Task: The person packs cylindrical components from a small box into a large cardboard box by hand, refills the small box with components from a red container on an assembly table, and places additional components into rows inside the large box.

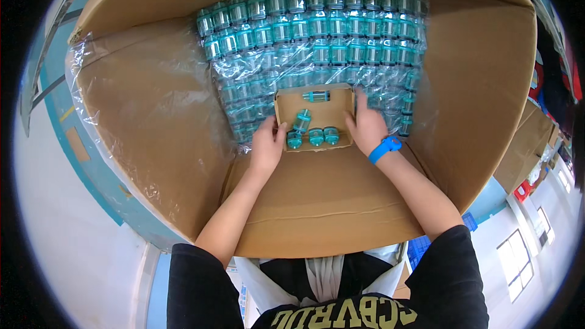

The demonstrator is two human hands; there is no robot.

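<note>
Both my hands are on a small shallow cardboard tray [332,119], one at each side. My left hand [266,141] is closed on its left wall near the lower corner. On the opposite side my right hand [370,127] grips the wall, thumb at the rim and index finger stretched along the outside. Several small clear cylinders with teal ends are in the tray: one cylinder [317,96] lies at the far wall, another cylinder [302,120] leans left of the middle, and others, such as this cylinder [315,137], line the near wall.
Around the tray is a large open cardboard box [341,201] with flaps folded out. Rows of similar teal cylinders [317,24] fill its far part, partly under clear plastic film [256,64]. More film hangs over the left flap. Blue crates [418,250] stand beyond the near right edge.
</note>
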